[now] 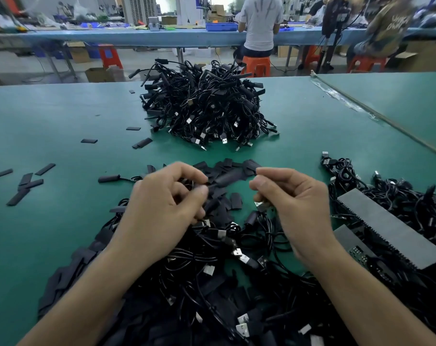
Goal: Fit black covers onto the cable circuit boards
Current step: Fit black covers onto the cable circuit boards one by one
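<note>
The flat, rectangular black cover [228,179] is a soft, matte sleeve, blurred by motion. It hangs just above the green table mat [62,116], between the two hands and over a loose layer of identical spare covers [235,199]. Whether a circuit board sits inside it cannot be told.

The left hand [167,203] is knuckles-up with its fingers curled. Its thumb and forefinger pinch the left end of the black cover. The right hand [289,203] takes a like pose, thumb and forefinger pinching the right end, which is the higher of the two. A silver USB plug [261,206] shows just under the curled lower fingers of the right hand; whether they grip it cannot be told. Both forearms enter from the lower edge and pass over the near pile of thin black cables [212,265], each ending in a silver plug.

Beyond the hands, well apart from them, stands a tall heap of black cables [204,106]. Scattered covers [45,169] lie flat on the mat to the left. To the right, a further cable tangle [396,188] surrounds a long grey strip [391,227]. In the background, a person in a white shirt [260,21] sits on an orange stool [257,64] at a blue bench [137,37].
</note>
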Action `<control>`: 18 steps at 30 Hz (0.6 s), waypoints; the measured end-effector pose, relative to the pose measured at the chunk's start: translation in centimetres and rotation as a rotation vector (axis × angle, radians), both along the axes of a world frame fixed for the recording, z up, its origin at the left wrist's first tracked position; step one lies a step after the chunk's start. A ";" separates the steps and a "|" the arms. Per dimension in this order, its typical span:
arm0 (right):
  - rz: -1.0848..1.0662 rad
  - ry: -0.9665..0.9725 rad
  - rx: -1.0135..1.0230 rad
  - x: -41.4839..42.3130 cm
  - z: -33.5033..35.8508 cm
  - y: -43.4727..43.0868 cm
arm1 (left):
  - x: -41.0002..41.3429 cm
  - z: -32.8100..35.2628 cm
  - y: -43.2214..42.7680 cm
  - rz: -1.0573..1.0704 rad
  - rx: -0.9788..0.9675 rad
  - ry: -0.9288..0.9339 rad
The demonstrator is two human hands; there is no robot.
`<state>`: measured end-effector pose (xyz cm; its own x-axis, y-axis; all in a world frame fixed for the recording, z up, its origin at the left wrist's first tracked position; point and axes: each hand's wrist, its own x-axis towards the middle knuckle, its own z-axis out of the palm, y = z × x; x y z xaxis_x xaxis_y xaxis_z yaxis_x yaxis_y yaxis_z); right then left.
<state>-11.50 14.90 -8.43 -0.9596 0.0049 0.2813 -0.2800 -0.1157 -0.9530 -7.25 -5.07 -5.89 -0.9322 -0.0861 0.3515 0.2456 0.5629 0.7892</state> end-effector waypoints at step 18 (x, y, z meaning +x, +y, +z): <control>-0.036 -0.282 1.258 0.0 0.5 1.3 | 0.3 0.1 -1.3 0.427 -0.585 -0.021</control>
<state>-11.45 16.17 -7.97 -0.9911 -0.0874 -0.1003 -0.0365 0.9036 -0.4269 -6.97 -6.33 -5.82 -0.8661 -0.2478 0.4342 -0.1022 0.9379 0.3315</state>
